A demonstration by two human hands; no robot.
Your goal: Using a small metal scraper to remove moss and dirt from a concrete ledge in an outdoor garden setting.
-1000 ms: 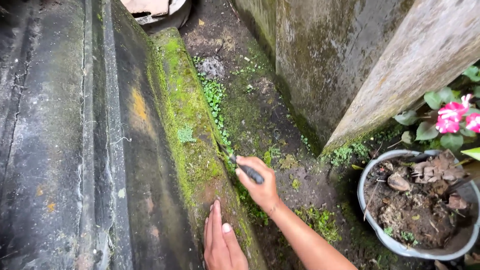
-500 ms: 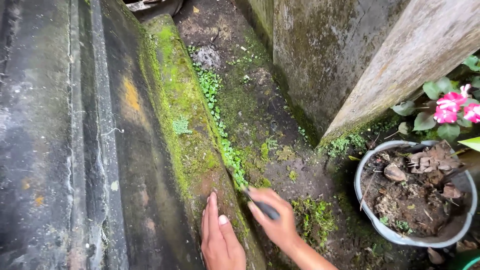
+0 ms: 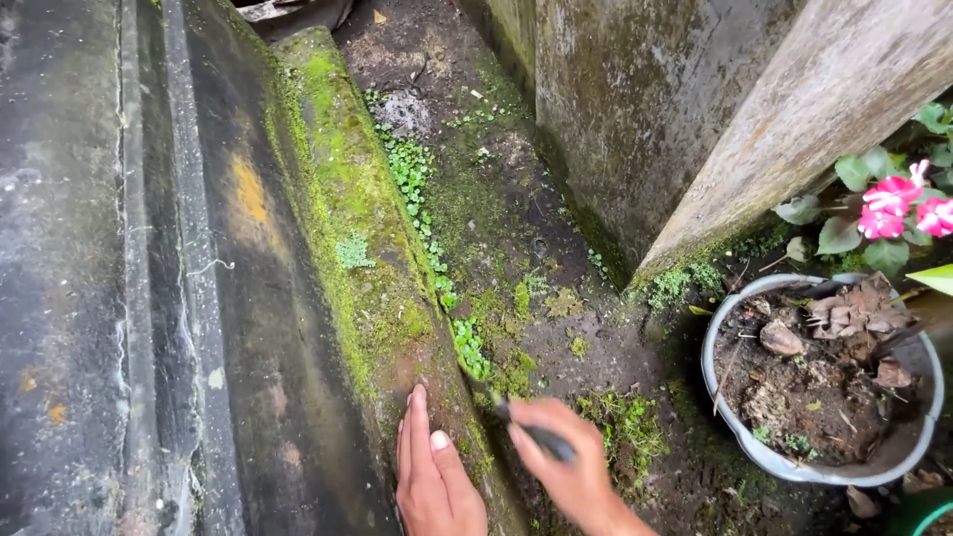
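Moss: green growth coats the sloped concrete ledge (image 3: 347,228) from the top of the view down to the hands.
Left hand (image 3: 432,476): laid flat on the ledge, fingers straight and close together, pointing up the slope — holding nothing.
Right hand (image 3: 566,467): closed around the dark handle of a small scraping tool (image 3: 526,427), its tip at the seam where ledge meets ground; the blade itself is too blurred to make out.
Weeds: a strip of small round-leaved weeds (image 3: 422,208) runs along the foot of the ledge, ending just beside the tool.
Ground: damp dark soil with moss patches (image 3: 556,308) lies between the ledge and a stained concrete wall (image 3: 635,109).
Pot: a grey round pot (image 3: 730,437) of soil and dry leaves sits to the right — well apart from the hands.
Flowers: pink blooms (image 3: 898,203) with green leaves at the right edge above the pot.
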